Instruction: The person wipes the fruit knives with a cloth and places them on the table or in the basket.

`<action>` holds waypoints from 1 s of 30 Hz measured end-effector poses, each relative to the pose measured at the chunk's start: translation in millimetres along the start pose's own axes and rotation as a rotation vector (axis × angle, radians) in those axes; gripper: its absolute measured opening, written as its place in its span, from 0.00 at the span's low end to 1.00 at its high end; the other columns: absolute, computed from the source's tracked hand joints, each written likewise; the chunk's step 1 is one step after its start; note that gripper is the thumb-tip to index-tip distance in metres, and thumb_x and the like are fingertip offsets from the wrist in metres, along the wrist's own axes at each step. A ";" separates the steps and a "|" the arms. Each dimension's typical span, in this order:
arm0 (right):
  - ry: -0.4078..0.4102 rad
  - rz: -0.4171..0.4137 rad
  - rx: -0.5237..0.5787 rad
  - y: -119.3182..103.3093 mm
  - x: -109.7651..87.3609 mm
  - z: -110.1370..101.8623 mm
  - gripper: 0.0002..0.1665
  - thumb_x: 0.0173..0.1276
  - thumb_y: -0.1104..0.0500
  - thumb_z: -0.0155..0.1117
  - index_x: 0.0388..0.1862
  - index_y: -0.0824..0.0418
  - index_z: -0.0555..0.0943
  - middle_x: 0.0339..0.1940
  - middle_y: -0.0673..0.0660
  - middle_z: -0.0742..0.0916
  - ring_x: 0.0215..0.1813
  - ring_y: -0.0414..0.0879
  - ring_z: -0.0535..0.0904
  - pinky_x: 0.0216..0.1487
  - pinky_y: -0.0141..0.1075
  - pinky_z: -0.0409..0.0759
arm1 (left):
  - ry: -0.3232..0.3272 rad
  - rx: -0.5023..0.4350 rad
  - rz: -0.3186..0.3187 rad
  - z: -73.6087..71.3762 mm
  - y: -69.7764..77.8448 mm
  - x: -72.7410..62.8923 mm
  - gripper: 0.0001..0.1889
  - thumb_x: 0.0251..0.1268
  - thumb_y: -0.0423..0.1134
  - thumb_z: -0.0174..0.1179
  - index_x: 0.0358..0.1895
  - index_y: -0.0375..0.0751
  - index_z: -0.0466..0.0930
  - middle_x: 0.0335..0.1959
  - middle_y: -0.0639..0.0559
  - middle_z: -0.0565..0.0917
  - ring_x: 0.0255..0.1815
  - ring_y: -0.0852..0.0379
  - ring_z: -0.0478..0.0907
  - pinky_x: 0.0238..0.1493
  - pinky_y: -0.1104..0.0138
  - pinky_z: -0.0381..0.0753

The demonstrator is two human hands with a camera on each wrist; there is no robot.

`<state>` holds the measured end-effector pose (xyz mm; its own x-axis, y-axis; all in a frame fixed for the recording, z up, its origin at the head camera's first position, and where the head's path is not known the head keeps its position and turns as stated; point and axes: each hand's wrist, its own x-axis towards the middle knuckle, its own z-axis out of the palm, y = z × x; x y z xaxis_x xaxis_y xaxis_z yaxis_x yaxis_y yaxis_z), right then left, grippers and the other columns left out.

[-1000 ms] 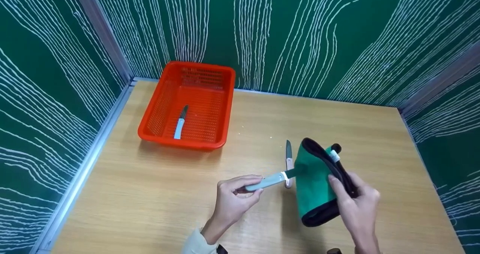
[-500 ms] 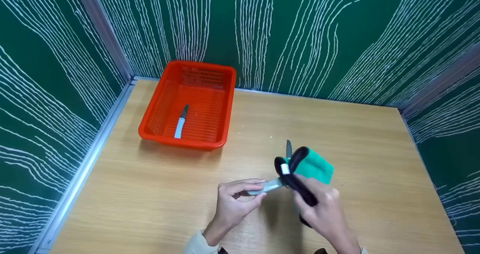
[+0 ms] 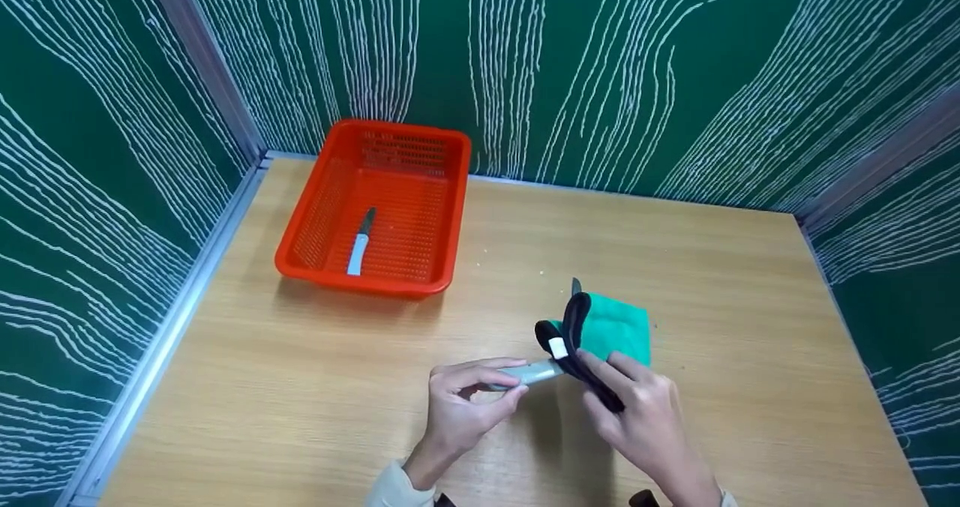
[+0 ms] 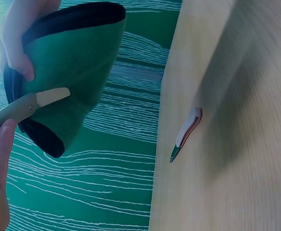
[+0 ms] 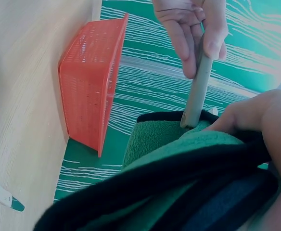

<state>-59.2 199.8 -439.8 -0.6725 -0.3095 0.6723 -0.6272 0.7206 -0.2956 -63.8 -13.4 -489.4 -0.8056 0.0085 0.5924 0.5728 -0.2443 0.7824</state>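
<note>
My left hand (image 3: 461,413) pinches a folding-style knife by its pale grey-green handle (image 3: 531,373), between thumb and fingers, above the table. In the left wrist view the knife's blade (image 4: 54,96) lies against a green cloth (image 4: 78,62) with black edging. My right hand (image 3: 643,421) grips that cloth, which is folded over and hides the blade in the head view. A white tag (image 3: 558,348) shows on the edging. On the table beyond lies a second knife (image 4: 188,126), mostly covered by the cloth from the head camera, only its blade tip (image 3: 575,285) showing.
A red perforated plastic basket (image 3: 367,288) stands at the back left of the wooden table (image 3: 712,267). Inside it lies another knife (image 3: 358,254) with a light blue handle. Green panels (image 3: 442,49) with white wavy lines enclose the table's back and sides.
My right hand has moved left with the cloth and turned it, so the cloth now wraps the blade. My left hand holds the knife in nearly the same place.
</note>
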 end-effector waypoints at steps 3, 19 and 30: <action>-0.011 0.000 -0.034 2.4 -0.2 -1.2 0.22 0.37 0.69 0.70 0.38 0.62 0.87 0.21 0.45 0.72 0.18 0.31 0.57 0.15 0.20 0.53 | 0.005 0.008 0.003 -1.0 2.3 0.8 0.09 0.44 0.17 0.68 0.30 0.30 0.85 0.36 0.38 0.86 0.38 0.46 0.85 0.32 0.57 0.85; 0.034 0.096 -0.068 22.9 -7.2 -17.3 0.20 0.42 0.68 0.66 0.38 0.63 0.87 0.20 0.48 0.78 0.15 0.33 0.63 0.12 0.26 0.61 | 0.005 -0.011 0.074 -4.0 29.4 16.3 0.10 0.40 0.12 0.65 0.28 0.26 0.82 0.33 0.32 0.84 0.34 0.45 0.85 0.27 0.61 0.85; 0.176 0.321 0.060 34.7 -14.2 -33.1 0.15 0.43 0.76 0.63 0.31 0.65 0.87 0.18 0.51 0.82 0.14 0.33 0.66 0.12 0.23 0.60 | -0.027 0.015 0.060 -11.8 25.5 13.8 0.11 0.41 0.12 0.65 0.30 0.25 0.81 0.34 0.32 0.84 0.35 0.45 0.85 0.28 0.59 0.85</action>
<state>-58.4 249.7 -437.1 -0.7640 0.0419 0.6438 -0.4207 0.7242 -0.5464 -62.1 -30.9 -463.5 -0.7652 0.0198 0.6435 0.6227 -0.2306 0.7477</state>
